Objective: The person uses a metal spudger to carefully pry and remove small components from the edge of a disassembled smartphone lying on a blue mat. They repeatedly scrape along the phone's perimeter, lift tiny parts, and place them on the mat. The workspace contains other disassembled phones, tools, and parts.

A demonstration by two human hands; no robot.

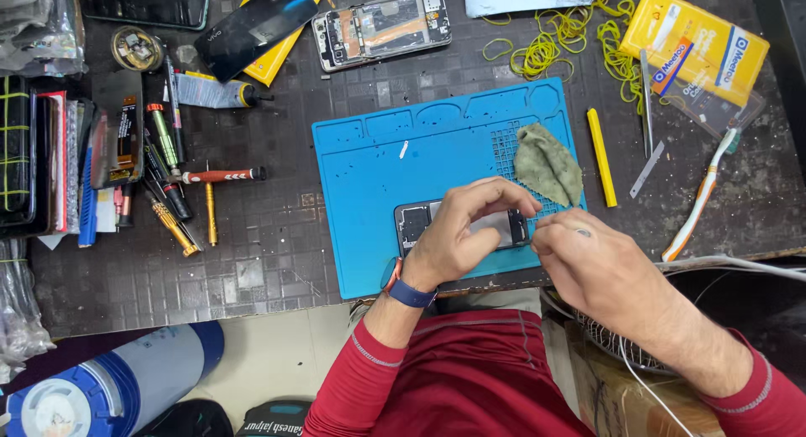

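A dark tiled workbench (269, 244) is cluttered with tools; at centre frame, a blue mat (369, 168) carries an opened phone (413, 223), gripped by the left hand (462, 231) and pinched at its end by the right hand (588, 261).

Bright, even light falls from overhead, and the blue mat (378, 185) comes up vivid and well lit. Shadows are soft and short: a faint one lies under the left hand (457, 231) and another under the right hand (592, 265), with thin ones beside the screwdrivers (189, 193). The dark table (277, 235) shows a dull sheen on its tiles, and a mild glare sits on the black phone back (252, 26) near the top. Most of the view is sharp. The far corners bend slightly, and the lower right corner drops into deep shade. The clear bags (21, 311) at the left edge look hazy.
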